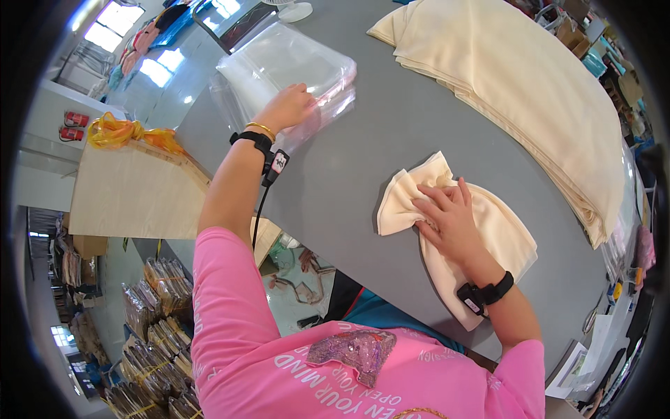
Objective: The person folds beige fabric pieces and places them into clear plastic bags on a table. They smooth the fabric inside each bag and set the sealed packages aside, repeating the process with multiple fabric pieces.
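My left hand is on a stack of clear plastic bags at the table's far left. Its fingers curl in at the near edge of the bags, where the film is creased, and the fingertips are mostly hidden. Closer to me, a folded piece of cream fabric lies on the grey table. My right hand grips it from above, fingers spread and sunk into the cloth. The fabric gathers into folds under these fingers, and one end flares out to the left. Both wrists wear black straps with small devices.
A large layered pile of cream fabric curves along the table's far right. A light wooden board with yellow-orange ribbon adjoins the left side. Bundled bagged goods stand on the floor. Papers lie at the right edge.
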A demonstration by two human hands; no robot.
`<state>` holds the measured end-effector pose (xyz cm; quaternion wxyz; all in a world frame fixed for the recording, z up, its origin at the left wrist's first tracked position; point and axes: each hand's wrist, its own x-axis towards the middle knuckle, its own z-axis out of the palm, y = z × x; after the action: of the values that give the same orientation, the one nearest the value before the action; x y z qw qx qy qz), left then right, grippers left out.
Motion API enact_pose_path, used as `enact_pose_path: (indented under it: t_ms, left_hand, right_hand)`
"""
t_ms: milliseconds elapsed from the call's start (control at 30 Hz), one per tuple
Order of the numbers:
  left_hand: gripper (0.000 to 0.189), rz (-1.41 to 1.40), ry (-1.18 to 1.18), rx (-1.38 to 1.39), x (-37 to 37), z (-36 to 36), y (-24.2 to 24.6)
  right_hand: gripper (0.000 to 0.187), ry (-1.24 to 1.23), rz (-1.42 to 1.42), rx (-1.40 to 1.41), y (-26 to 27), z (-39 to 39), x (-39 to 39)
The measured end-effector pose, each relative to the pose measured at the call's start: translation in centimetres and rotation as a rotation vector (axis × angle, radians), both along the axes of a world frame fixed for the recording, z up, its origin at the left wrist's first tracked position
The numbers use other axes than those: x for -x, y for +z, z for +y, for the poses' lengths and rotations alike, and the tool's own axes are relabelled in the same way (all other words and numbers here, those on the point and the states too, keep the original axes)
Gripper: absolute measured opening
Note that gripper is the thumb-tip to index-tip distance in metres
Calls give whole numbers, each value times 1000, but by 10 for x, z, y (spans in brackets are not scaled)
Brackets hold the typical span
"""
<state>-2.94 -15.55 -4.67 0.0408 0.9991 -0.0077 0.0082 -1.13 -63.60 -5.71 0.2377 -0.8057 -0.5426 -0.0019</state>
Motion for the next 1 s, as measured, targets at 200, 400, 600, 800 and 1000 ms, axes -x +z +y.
enact_pose_path:
  t_ms: [200,400,600,800,1000]
  left_hand:
    - [15,-187,233,59,-13,9,-16]
    - [15,-304,257,-121,-8,17,-39]
    - [17,-306,481,37,-25,16,23]
    - [16,-980,143,474,-34,11,95]
    - [24,38,364,-90,-11,15,-14]
  right_hand:
    - [39,50,18,-14,6,1,-4]
    - [40,7,47,-79,3,3,0]
    - [40,-55,81,-137,-1,-6,6]
    - [40,-121,103,-171,-6,-30,14]
    - [42,-131,104,-183,-5,-41,16]
